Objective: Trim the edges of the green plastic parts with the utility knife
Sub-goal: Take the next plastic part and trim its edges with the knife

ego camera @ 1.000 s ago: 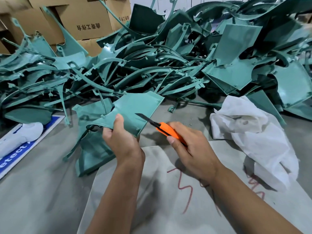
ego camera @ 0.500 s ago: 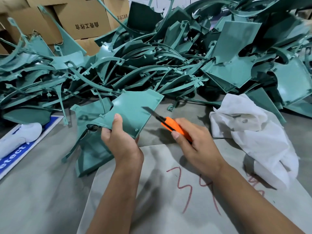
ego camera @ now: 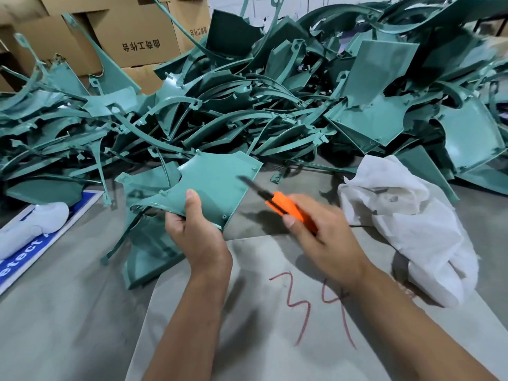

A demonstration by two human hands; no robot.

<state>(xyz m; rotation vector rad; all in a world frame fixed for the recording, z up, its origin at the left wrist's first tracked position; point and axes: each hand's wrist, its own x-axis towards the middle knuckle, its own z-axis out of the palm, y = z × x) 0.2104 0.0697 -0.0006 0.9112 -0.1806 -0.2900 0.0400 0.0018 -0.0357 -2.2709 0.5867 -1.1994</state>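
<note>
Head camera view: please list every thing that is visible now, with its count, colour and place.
held plastic part: one, green, centre, above the table
utility knife: one, orange with dark blade, blade at the part's right edge
pile of plastic parts: too many to count, green, across the back
cloth: one, white, right
cardboard boxes: several, brown, back left
sign: one, blue and white, left edge
grey sheet: one, red marks, near centre
left hand: grips the held part
right hand: grips the knife
</note>
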